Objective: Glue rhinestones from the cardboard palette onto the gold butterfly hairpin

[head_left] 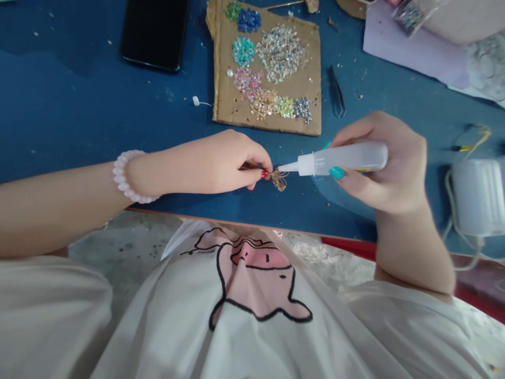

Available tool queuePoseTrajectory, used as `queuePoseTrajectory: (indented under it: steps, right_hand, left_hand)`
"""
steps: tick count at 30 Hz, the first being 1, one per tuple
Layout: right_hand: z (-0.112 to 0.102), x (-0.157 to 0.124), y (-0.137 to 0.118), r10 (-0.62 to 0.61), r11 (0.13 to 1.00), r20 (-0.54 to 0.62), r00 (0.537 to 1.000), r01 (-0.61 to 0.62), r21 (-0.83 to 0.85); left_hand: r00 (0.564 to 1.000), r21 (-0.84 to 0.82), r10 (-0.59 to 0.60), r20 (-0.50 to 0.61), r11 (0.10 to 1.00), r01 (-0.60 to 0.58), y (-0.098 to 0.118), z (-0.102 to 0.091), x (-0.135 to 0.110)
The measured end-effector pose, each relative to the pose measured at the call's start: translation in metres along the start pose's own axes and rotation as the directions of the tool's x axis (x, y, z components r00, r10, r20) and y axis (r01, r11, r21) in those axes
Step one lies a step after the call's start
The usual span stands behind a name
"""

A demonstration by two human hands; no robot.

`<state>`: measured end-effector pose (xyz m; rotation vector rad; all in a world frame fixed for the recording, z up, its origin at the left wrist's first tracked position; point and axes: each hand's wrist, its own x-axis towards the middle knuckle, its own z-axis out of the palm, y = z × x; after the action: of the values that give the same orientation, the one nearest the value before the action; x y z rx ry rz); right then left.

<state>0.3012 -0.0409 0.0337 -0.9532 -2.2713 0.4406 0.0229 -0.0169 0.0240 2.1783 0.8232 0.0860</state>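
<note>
My left hand (221,163), with a pale bead bracelet (126,176) at the wrist, pinches a small gold metal ornament (279,180) just above the blue table (79,105). My right hand (386,168) is closed round a white squeeze bottle of glue (343,158). The bottle lies sideways and its nozzle tip touches the ornament. Both hands are near the table's front edge.
A cardboard sheet (311,121) with several little heaps of coloured rhinestones lies beyond the hands. Black tweezers (336,95) lie to its right and a black phone (154,32) to its left. A white spool (479,196) with cord stands at the right, pale paper (414,50) at the back right.
</note>
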Motion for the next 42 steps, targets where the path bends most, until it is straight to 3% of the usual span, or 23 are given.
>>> queuePoseTrajectory:
  steps: [42]
  right_hand:
    - [0.0022,-0.0011,-0.0012,-0.086,0.996,-0.035,0.996,0.084,-0.043]
  left_hand:
    - [1.0,0.006,-0.014,0.003,1.0,0.014,0.0022,-0.0017,-0.0005]
